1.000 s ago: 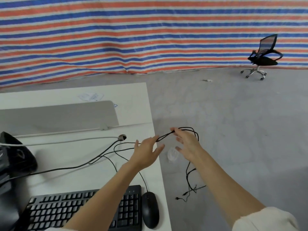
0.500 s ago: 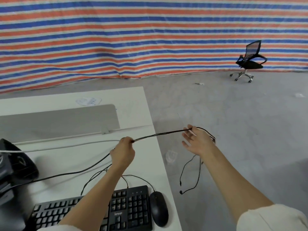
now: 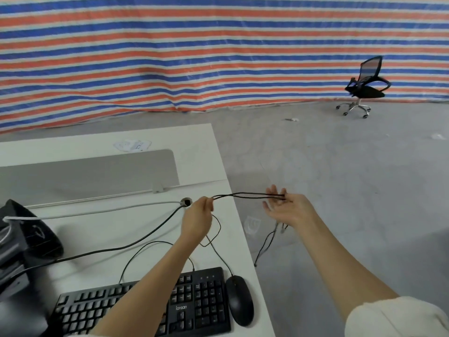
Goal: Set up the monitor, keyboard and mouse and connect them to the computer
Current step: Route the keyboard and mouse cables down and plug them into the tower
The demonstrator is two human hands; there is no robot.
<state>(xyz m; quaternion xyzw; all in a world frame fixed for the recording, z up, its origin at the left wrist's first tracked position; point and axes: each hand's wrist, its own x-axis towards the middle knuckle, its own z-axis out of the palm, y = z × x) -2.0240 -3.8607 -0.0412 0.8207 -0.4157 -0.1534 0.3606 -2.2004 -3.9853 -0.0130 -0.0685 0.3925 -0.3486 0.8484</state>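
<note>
Fingers [image 3: 209, 205] over white desk [image 3: 102, 229], grey floor [image 3: 340, 190]

Black keyboard [image 3: 150, 305], mouse [image 3: 239, 300] & cables [image 3: 250, 196]; white desk [image 3: 204, 147]; red-blue-white striped tarp [image 3: 194, 52]

Both your arms reach forward, bare to the sleeves. Your left hand [image 3: 197, 218] is curled, pinching the thin black cables [image 3: 247, 196]. Your right hand [image 3: 288, 210] is palm-up, fingers [image 3: 273, 192] spread, cables crossing them.
</note>
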